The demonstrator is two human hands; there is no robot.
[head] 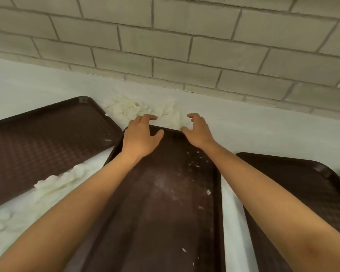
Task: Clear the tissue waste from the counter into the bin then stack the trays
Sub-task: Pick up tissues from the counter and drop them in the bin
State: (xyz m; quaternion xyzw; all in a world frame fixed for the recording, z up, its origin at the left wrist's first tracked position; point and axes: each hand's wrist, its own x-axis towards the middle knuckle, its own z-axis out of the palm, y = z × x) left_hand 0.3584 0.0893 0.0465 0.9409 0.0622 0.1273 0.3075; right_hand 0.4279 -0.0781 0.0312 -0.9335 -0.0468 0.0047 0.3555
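A: At the worktop's [243, 122] back edge, the tissue pile [133, 108] runs along the wall [165, 46], just past our middle tray [165, 193].
B: Left grip [142, 132], right grip [197, 130] spread, empty; we put left nearer.

- Left hand [142, 132]: palm down, fingers loosely bent, thumb spread, bare arm stretched forward.
- Right hand [197, 130]: palm down, fingers half curled, holding nothing.

Head-worn camera | single wide-angle view | looks forward and down at the counter [243, 124] | faces the brick wall [165, 46] | close up
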